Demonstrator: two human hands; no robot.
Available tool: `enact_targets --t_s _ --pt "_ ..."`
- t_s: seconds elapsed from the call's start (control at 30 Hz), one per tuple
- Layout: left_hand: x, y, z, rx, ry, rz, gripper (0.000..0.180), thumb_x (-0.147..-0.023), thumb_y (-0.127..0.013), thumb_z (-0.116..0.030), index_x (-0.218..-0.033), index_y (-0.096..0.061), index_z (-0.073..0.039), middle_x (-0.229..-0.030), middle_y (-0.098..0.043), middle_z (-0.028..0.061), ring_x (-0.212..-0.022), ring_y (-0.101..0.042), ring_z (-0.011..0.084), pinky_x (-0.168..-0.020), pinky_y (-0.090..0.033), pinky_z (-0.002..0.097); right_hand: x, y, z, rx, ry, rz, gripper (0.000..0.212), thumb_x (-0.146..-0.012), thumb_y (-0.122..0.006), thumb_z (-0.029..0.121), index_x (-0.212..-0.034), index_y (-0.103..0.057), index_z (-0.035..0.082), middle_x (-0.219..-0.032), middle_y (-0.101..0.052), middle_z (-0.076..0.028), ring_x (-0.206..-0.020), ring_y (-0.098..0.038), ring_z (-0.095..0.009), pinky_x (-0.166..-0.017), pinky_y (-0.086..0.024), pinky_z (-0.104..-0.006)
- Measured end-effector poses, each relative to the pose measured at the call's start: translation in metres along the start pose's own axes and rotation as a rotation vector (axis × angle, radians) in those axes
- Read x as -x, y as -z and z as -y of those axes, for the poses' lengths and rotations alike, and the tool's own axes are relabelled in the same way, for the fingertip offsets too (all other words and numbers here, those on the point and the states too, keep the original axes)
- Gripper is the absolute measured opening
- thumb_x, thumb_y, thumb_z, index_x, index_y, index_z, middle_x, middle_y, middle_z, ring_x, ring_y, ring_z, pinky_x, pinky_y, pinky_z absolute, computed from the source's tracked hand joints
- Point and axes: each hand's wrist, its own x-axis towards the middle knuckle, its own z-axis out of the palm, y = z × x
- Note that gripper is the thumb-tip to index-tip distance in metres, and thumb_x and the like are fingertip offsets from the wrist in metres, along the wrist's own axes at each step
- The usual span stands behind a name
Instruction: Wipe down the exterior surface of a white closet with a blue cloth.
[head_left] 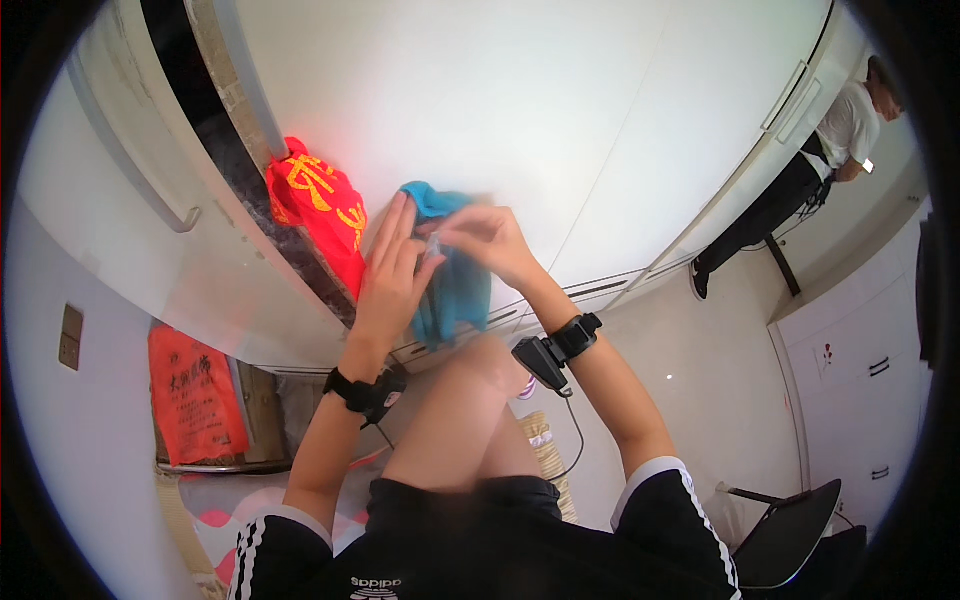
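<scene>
A blue cloth (460, 290), towel-like, hangs down in front of the white door panel. At its left edge is my left hand (393, 268), with the upper fingers stretched upward and the thumb and forefinger closing on a small clear plastic piece (433, 244). From the right, my right hand (492, 240) reaches across the cloth, its thumb and fingertips pinched at the same clear piece. Motion blurs the fingertips, so the exact shape of the piece does not show.
A red cloth bag (318, 200) with yellow lettering hangs left of the cloth. An orange-red bag (195, 395) lies lower left. My bare knees (480, 375) are below my hands. A person (800, 170) stands at the far right; a black chair (790, 535) is lower right.
</scene>
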Motion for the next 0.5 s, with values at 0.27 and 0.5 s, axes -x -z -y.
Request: enact_targets --t_s 0.27,0.5 --pt "-0.001 0.006 -0.002 0.070 0.003 -0.006 0.009 -0.083 -0.056 -0.004 -0.084 -0.050 0.002 -0.133 -0.041 0.0249 -0.128 -0.034 0.0373 -0.101 -0.032 0.0429 -0.001 0.003 0.002 -0.026 0.000 0.060 0.006 -0.082 -0.061 -0.003 -0.087 -0.063 -0.004 -0.101 -0.064 -0.019 -0.095 -0.062 -0.021 -0.085 -0.049 -0.0309" --pt "0.001 0.009 -0.005 0.133 0.042 0.001 0.007 -0.084 -0.051 -0.002 -0.087 -0.050 0.004 -0.133 -0.041 0.0249 -0.128 -0.034 0.0382 -0.102 -0.029 0.0433 0.001 0.005 -0.001 -0.062 -0.020 0.075 0.007 -0.081 -0.062 -0.002 -0.088 -0.063 -0.004 -0.102 -0.063 -0.019 -0.101 -0.060 -0.023 -0.086 -0.049 -0.0318"
